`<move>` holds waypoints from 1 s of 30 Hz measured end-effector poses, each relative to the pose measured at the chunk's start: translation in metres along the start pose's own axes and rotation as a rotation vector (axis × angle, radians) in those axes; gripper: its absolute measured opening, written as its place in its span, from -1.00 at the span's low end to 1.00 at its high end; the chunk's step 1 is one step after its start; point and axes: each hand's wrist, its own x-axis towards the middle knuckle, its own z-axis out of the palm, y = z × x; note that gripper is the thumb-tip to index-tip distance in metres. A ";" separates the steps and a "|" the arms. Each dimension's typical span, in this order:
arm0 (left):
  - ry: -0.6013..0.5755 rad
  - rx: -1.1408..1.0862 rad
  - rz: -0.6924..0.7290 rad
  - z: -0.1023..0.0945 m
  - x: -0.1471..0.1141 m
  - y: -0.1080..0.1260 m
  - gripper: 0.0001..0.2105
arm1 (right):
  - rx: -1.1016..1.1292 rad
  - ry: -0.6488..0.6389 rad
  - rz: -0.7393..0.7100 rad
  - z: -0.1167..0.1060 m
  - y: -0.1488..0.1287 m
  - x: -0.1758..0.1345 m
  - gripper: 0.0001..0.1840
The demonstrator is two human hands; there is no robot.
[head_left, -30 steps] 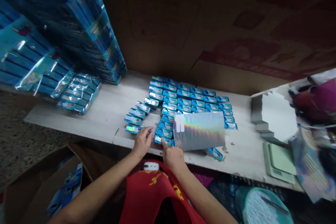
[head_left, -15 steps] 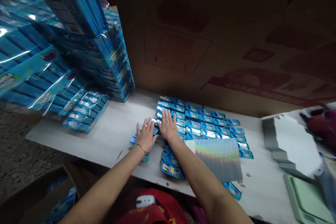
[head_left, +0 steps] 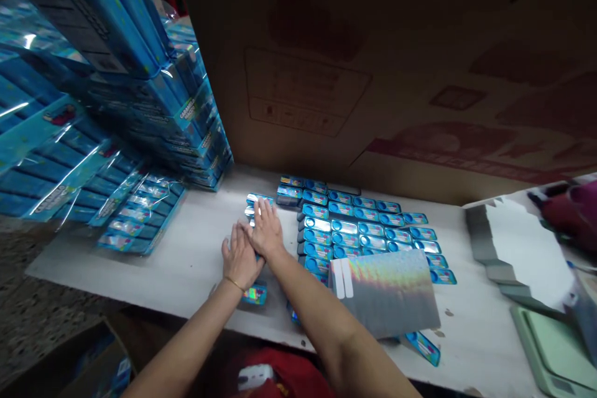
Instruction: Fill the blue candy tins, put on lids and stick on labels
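Observation:
Both hands lie over a short column of small blue candy packs [head_left: 254, 294], parted from the larger block to the right. My left hand [head_left: 241, 258], with a thin bracelet at the wrist, is flat and open on the packs' left side. Beside it and touching it, my right hand [head_left: 267, 229] is also open, fingers stretched forward over the packs. Most of the packs under the palms are hidden. Rows of shiny blue packs [head_left: 345, 227] stand side by side to the right, partly covered by a silvery holographic sheet [head_left: 387, 298].
Tall stacks of plastic-wrapped blue boxes [head_left: 181, 118] stand at the left. A large cardboard box [head_left: 308, 93] walls off the back of the white table [head_left: 186, 280]. White-grey folded card [head_left: 525, 261] and a pale green scale [head_left: 555, 342] lie at the right. One loose pack [head_left: 423, 348] lies near the front edge.
My right hand has moved left, off the larger block, with several packs now parted from it. My left hand has shifted slightly left and nearer. The camera view has shifted a little.

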 end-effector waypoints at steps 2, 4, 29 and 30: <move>0.016 0.001 -0.007 -0.005 0.000 0.001 -0.28 | 0.018 -0.015 -0.056 -0.006 0.003 0.010 -0.39; 0.039 0.003 0.053 -0.011 0.001 0.007 -0.31 | -0.029 -0.002 -0.084 -0.021 0.021 0.024 -0.40; 0.019 -0.163 0.436 -0.011 -0.055 0.009 -0.45 | 0.164 -0.032 -0.032 -0.138 0.138 -0.001 -0.52; 0.013 -0.240 0.461 -0.015 -0.054 0.022 -0.45 | 0.180 0.054 0.022 -0.157 0.156 -0.032 -0.58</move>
